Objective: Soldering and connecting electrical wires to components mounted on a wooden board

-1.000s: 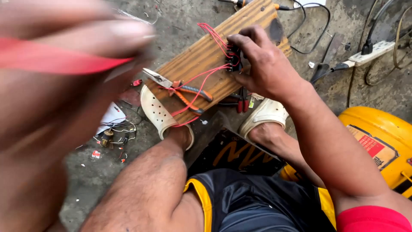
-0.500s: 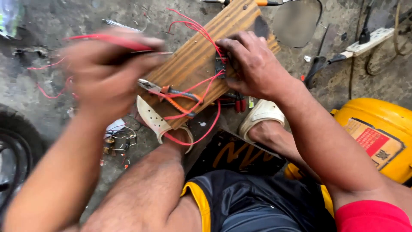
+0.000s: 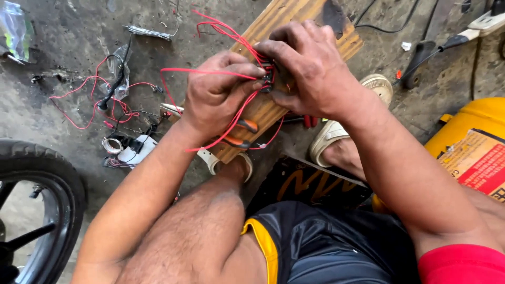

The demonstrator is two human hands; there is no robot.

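Now both hands had come together over the wooden board [image 3: 294, 68]; a moment earlier the left hand [image 3: 218, 94] had been raised well away toward the camera with a red wire, and it had since dropped down to meet the right hand [image 3: 310, 71], so the pulling looked finished and the close finger work at the part had begun. The left hand was curled, thumb and fingers pinching a red wire [image 3: 210, 71] drawn taut to its left; the right hand was bent over from the other side, its fingertips pressed together on a small dark connector [image 3: 267, 79] held just above the board; how firmly it was gripped could not be told. More red wires [image 3: 231, 123] looped below the left hand; pliers [image 3: 244, 126] with orange handles lay on the board beneath it; a motorcycle tyre [image 3: 47, 173] stood at the left on the concrete floor [image 3: 63, 47].
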